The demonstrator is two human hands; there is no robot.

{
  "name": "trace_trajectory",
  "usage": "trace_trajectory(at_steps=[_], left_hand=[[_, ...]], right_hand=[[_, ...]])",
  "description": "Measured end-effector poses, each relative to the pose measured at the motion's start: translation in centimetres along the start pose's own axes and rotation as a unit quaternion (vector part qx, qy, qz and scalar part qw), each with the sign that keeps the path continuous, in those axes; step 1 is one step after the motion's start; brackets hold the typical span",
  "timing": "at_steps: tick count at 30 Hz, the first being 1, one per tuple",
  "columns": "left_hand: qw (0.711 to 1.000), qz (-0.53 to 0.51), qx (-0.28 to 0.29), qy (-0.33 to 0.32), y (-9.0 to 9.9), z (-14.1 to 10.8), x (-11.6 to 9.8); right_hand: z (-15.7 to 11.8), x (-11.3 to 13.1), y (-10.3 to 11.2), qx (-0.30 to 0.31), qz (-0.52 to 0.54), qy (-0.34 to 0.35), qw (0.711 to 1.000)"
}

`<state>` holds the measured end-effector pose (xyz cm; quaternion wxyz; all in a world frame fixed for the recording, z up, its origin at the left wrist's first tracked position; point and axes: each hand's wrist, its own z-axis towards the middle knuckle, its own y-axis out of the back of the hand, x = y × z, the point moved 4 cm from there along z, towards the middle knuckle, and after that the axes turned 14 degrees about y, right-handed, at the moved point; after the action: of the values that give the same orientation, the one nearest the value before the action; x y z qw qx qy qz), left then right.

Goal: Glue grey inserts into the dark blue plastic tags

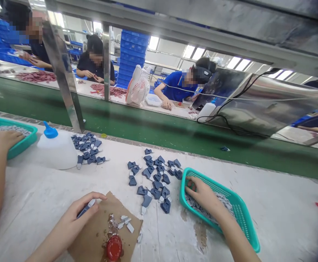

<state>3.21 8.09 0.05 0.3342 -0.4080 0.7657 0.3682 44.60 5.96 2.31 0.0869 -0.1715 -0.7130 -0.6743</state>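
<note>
My left hand (84, 213) is closed around a dark blue plastic piece with a pale tip (86, 208), above the left part of a brown cardboard sheet (90, 242). On that sheet are a red round cap (114, 247), a wet clear smear and several small pale plastic pieces (130, 227). My right hand (201, 194) reaches into a green basket (246, 222) of small grey-white pieces (224, 202). Its thumb and forefinger are curved but apart, and I see nothing between them. Between my hands lie several dark blue plastic pieces (157, 177), some with pale tips.
A white bottle with a blue nozzle (57, 151) stands at left beside more blue pieces (86, 145). A co-worker's hand (6, 138) rests in another green basket (25, 143). A metal post (63, 72) and a green strip (148, 127) lie beyond; several people work opposite.
</note>
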Motion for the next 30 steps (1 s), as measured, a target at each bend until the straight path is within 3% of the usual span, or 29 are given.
trace_trajectory(at_steps=[5, 10, 24, 30], left_hand=[[0.997, -0.069, -0.004, 0.022, 0.5, -0.6, 1.1], [0.997, -0.066, -0.013, 0.025, 0.9, -0.9, 1.4], [0.998, -0.055, 0.026, 0.031, 0.2, -1.9, 2.5], [0.998, -0.038, 0.037, 0.045, -0.1, -2.0, 2.5]], right_hand=[[0.5, 0.2, -0.2, 0.014, -0.016, -0.001, 1.0], [0.8, 0.1, -0.4, 0.045, -0.011, -0.009, 0.999], [-0.8, 0.1, 0.6, -0.004, -0.005, -0.021, 1.0], [-0.6, 0.7, -0.1, 0.018, -0.056, -0.032, 0.998]])
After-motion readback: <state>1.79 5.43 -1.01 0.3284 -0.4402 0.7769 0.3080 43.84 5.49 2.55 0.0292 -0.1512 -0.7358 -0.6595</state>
